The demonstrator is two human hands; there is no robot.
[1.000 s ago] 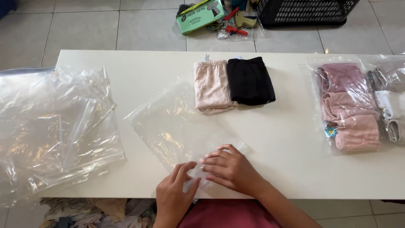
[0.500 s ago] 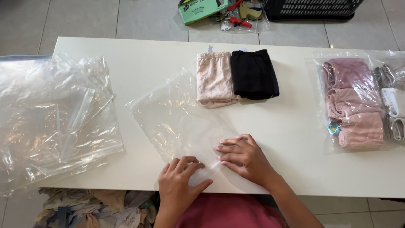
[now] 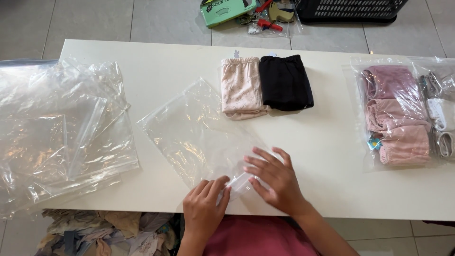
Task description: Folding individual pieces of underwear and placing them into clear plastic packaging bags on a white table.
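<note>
from the head view, one clear bag (image 3: 199,128) lies flat on the white counter (image 3: 156,66), near the edge. the left hand (image 3: 204,208) and right hand (image 3: 277,178) press flat on its near end, fingers open, holding nothing. two folded cloths, one pink (image 3: 241,87) and one black (image 3: 286,81), sit just behind. a pile of bags (image 3: 57,128) is far left.

Left hand (image 3: 204,208) flat, right hand (image 3: 275,179) flat, fingers spread

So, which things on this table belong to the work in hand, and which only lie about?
In hand:
- left hand and right hand, both flat on the clear flat plastic bag
- folded beige patterned garment and folded black garment, just beyond it

Lying about:
- pile of empty clear bags
- bagged pink garments
- black plastic basket
</note>
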